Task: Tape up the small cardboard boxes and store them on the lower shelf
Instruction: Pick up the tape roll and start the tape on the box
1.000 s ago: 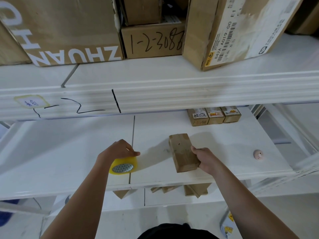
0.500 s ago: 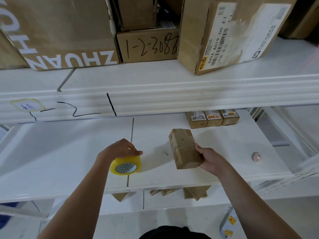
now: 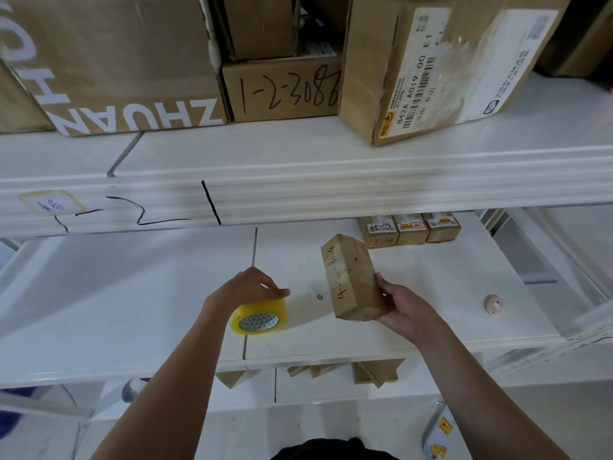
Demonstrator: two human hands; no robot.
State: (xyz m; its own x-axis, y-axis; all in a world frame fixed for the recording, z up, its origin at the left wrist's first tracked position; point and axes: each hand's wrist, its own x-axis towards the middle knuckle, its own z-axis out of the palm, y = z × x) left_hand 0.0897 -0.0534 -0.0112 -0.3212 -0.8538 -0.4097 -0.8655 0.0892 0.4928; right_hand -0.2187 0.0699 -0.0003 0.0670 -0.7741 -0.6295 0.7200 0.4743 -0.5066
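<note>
Small cardboard box (image 3: 351, 277), handwritten digits down one face, held tilted above the white shelf board (image 3: 431, 287), centre-right of frame. Right hand (image 3: 406, 308) grips its near lower corner from 4 o'clock, fingers curled under, thumb on the side. Can't tell from here whether the flaps are taped.

At 9 o'clock of the box, apart from it: yellow tape roll (image 3: 260, 315) standing on edge on the shelf, left hand (image 3: 247, 288) clamped over its top, fingers wrapped round the rim.

At 12–1 o'clock, at the back of the board: three labelled small boxes (image 3: 411, 229) in a row, touching. At 3 o'clock, well apart: small pink round object (image 3: 494, 304). Shelf above holds big cartons (image 3: 116, 61).

Risks:
- box is held by one corner only, so it may pivot or slip out;
- roll on edge could roll off the front lip if let go;
- one hand on each thing, so no hand is free to start the tape.
</note>
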